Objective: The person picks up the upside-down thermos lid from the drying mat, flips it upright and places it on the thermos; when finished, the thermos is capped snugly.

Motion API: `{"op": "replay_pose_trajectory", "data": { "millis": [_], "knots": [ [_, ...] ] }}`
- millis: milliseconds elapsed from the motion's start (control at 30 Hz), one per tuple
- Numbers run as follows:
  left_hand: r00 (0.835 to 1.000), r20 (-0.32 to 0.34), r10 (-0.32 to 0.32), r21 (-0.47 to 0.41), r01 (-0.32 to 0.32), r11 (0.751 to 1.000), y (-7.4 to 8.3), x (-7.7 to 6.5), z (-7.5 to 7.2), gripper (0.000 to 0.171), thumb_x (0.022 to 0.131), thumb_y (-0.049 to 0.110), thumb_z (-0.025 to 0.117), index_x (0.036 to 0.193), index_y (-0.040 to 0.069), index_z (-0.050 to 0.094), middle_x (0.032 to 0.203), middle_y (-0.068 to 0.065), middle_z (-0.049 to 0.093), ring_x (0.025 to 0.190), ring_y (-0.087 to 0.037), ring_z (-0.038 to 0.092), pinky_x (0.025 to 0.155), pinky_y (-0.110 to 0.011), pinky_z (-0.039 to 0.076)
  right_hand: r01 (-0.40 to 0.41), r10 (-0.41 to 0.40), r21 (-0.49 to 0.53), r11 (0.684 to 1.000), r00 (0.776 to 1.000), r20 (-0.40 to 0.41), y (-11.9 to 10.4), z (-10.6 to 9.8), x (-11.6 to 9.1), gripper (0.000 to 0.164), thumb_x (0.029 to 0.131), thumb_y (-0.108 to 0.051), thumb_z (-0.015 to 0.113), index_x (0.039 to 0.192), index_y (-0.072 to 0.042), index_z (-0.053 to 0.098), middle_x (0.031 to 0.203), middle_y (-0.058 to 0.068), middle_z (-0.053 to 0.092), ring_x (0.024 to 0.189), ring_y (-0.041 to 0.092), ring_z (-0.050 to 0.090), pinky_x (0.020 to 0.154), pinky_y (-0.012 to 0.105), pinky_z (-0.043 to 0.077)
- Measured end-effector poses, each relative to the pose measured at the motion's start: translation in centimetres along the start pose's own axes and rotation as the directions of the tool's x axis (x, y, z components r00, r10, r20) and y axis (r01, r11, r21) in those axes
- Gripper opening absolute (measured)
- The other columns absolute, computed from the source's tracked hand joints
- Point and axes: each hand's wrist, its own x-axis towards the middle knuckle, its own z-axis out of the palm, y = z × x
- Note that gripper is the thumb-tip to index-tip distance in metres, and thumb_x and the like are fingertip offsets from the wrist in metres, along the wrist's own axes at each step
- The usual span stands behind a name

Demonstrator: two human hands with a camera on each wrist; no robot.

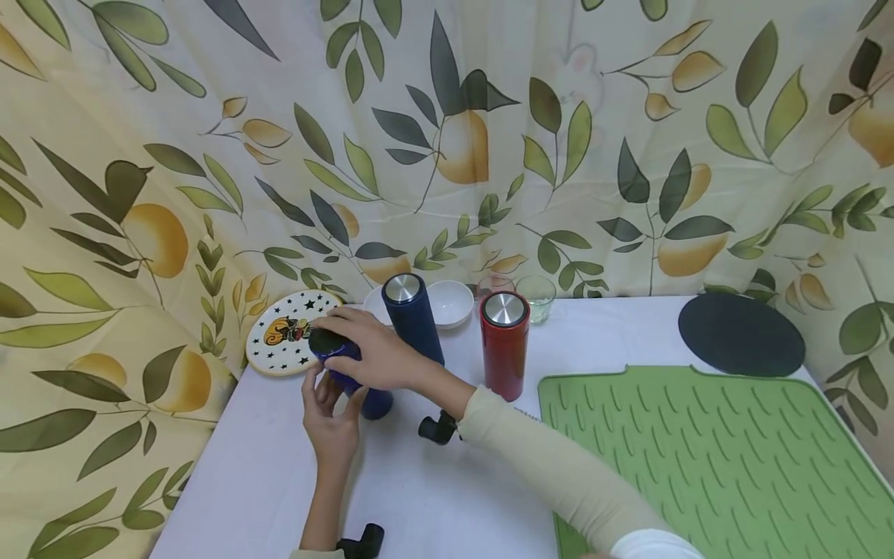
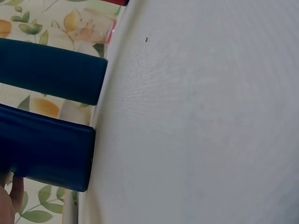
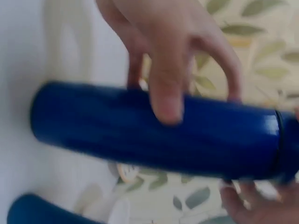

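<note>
Both hands are on a blue vacuum flask (image 1: 377, 405); in the left wrist view its base meets the white table. My left hand (image 1: 332, 419) grips the flask's body, thumb on one side and fingers on the other, as the right wrist view shows. Over the top, my right hand (image 1: 373, 349) holds the flask's lid (image 3: 290, 144), fingers curled about it. A darker blue flask (image 1: 414, 318) stands just behind. To the right of the hands is a red flask (image 1: 504, 349) with a steel-topped lid.
A star-patterned plate (image 1: 268, 353) leans at the back left. White bowls (image 1: 450, 303) and a clear glass (image 1: 538, 298) stand along the back. On the right lie a green mat (image 1: 698, 442) and a dark oval mat (image 1: 740, 334). Patterned curtain (image 1: 447, 155) closes off the back.
</note>
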Motion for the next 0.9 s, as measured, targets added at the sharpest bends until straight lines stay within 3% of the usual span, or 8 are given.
{"op": "replay_pose_trajectory", "data": {
  "millis": [100, 200, 333, 433, 533, 633, 733, 900],
  "knots": [
    [1.0, -0.003, 0.001, -0.024, -0.001, 1.0, -0.1, 0.0, 0.0, 0.072, 0.075, -0.006, 0.07, 0.137, 0.009, 0.036, 0.129, -0.017, 0.05, 0.113, -0.038, 0.051, 0.094, -0.038, 0.043, 0.032, -0.038, 0.066, 0.997, 0.995, 0.095, 0.5, -0.7, 0.3, 0.046, 0.089, -0.023, 0.061, 0.133, -0.021, 0.049, 0.14, 0.003, 0.04, 0.129, 0.016, 0.033, 0.102, 0.038, 0.035],
    [1.0, -0.007, -0.005, -0.029, 0.005, 1.0, -0.1, 0.0, 0.1, 0.073, 0.075, -0.006, 0.071, 0.137, 0.009, 0.036, 0.131, -0.015, 0.049, 0.115, -0.036, 0.05, 0.095, -0.037, 0.043, 0.014, -0.017, 0.045, 0.999, 0.998, 0.068, 0.6, -0.6, 0.3, 0.045, 0.087, -0.024, 0.064, 0.13, -0.021, 0.052, 0.137, 0.003, 0.043, 0.127, 0.016, 0.036, 0.101, 0.037, 0.036],
    [1.0, -0.018, 0.004, 0.002, -0.004, 1.0, 0.1, 0.1, 0.2, 0.073, 0.074, -0.006, 0.071, 0.136, 0.009, 0.037, 0.129, -0.016, 0.051, 0.112, -0.036, 0.053, 0.093, -0.041, 0.044, -0.025, 0.017, -0.098, 0.995, 0.996, -0.083, -0.2, 0.5, 0.0, 0.045, 0.084, -0.033, 0.067, 0.126, -0.022, 0.057, 0.132, 0.004, 0.048, 0.12, 0.016, 0.041, 0.095, 0.032, 0.039],
    [0.999, -0.032, 0.03, 0.049, -0.028, 0.998, 0.1, 0.1, 0.1, 0.072, 0.074, -0.012, 0.069, 0.136, 0.007, 0.037, 0.124, -0.019, 0.054, 0.105, -0.036, 0.056, 0.089, -0.04, 0.047, -0.055, -0.005, -0.253, 0.966, 0.973, -0.229, -1.0, 1.6, -0.3, 0.046, 0.081, -0.041, 0.068, 0.122, -0.021, 0.06, 0.125, 0.007, 0.053, 0.108, 0.017, 0.045, 0.087, 0.028, 0.04],
    [0.999, -0.036, 0.029, 0.066, -0.026, 0.998, 0.1, 0.0, 0.0, 0.073, 0.072, -0.018, 0.065, 0.135, 0.006, 0.038, 0.12, -0.021, 0.056, 0.102, -0.035, 0.058, 0.088, -0.037, 0.048, -0.08, -0.02, -0.306, 0.949, 0.95, -0.31, -1.4, 2.3, -0.5, 0.047, 0.08, -0.044, 0.068, 0.119, -0.019, 0.062, 0.122, 0.009, 0.055, 0.099, 0.018, 0.045, 0.083, 0.03, 0.038],
    [0.999, -0.033, 0.01, 0.046, -0.009, 0.999, 0.0, -0.1, -0.1, 0.073, 0.072, -0.015, 0.068, 0.135, 0.008, 0.039, 0.121, -0.02, 0.056, 0.105, -0.034, 0.057, 0.09, -0.038, 0.046, -0.06, 0.012, -0.186, 0.981, 0.969, -0.249, -0.8, 2.1, -0.6, 0.048, 0.081, -0.044, 0.066, 0.124, -0.023, 0.058, 0.126, 0.006, 0.051, 0.106, 0.017, 0.042, 0.086, 0.031, 0.038],
    [1.0, -0.03, 0.01, -0.001, -0.01, 1.0, -0.2, -0.1, -0.2, 0.073, 0.072, -0.01, 0.071, 0.135, 0.009, 0.04, 0.126, -0.018, 0.053, 0.11, -0.036, 0.054, 0.092, -0.039, 0.045, 0.0, 0.005, 0.066, 0.998, 0.997, -0.076, 0.5, 1.1, -0.4, 0.048, 0.086, -0.037, 0.063, 0.131, -0.025, 0.05, 0.133, -0.001, 0.044, 0.119, 0.013, 0.039, 0.094, 0.032, 0.038],
    [0.999, -0.036, 0.02, -0.047, -0.022, 0.999, -0.9, 0.2, 0.0, 0.074, 0.069, -0.011, 0.073, 0.134, 0.006, 0.04, 0.126, -0.021, 0.052, 0.11, -0.036, 0.054, 0.091, -0.029, 0.046, 0.0, -0.067, 0.402, 0.915, 0.986, 0.152, 2.7, -0.2, 0.2, 0.05, 0.089, -0.019, 0.06, 0.136, -0.023, 0.044, 0.14, -0.009, 0.039, 0.127, 0.006, 0.034, 0.101, 0.032, 0.035]
  ]
}}
